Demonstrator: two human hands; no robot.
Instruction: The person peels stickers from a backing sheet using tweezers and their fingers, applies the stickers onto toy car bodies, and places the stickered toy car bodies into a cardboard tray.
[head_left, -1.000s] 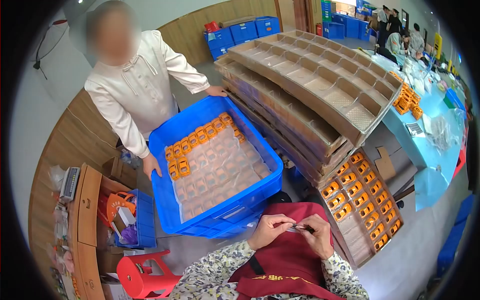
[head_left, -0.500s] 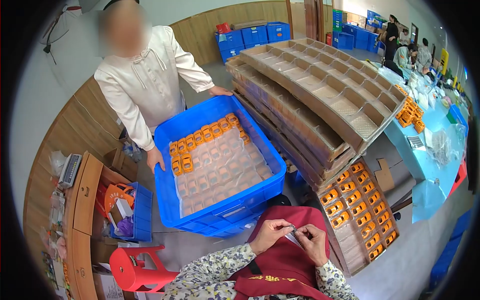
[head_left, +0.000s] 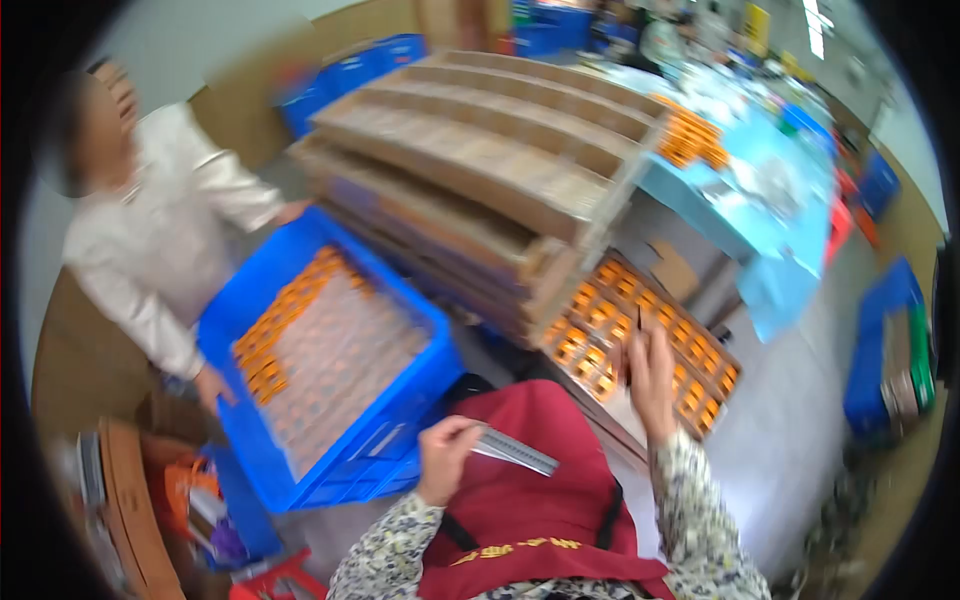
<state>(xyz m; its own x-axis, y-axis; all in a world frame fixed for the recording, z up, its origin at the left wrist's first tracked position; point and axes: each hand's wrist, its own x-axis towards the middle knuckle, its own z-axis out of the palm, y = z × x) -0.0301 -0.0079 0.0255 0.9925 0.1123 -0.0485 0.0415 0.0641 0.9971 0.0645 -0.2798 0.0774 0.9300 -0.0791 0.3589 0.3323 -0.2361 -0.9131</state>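
Workshop floor, blurred by head motion, fills my view. At far left a co-worker (head_left: pixel 150 240) in a pale top stands bent over a blue crate (head_left: pixel 400 400), one of that person's hands (head_left: pixel 212 385) on its near-left rim and the other at its far rim. The crate holds a clear tray with orange parts (head_left: pixel 265 340) filling only the rows along its left side; the remaining pockets look bare, so I judge the loading there to be at an early stage. Right of the crate, brown trays (head_left: pixel 480 170) are stacked at a slant. At lower centre, above my red apron (head_left: pixel 540 500), my left hand (head_left: pixel 445 455) is raised with wrist bent, fingers pinched on one end of a thin grey strip (head_left: pixel 515 450), which juts rightward over the apron. My right hand (head_left: pixel 650 375) is extended forward and up, forearm nearly vertical in view, reaching over a flat tray (head_left: pixel 700 420) that leans at the foot of the stack and is nearly full of orange parts. A thin dark item (head_left: pixel 632 350) shows at that hand; I cannot tell whether the fingers clamp it or lie loosely spread. At upper right stands a table (head_left: pixel 790 180) with a light blue cover carrying further orange parts.
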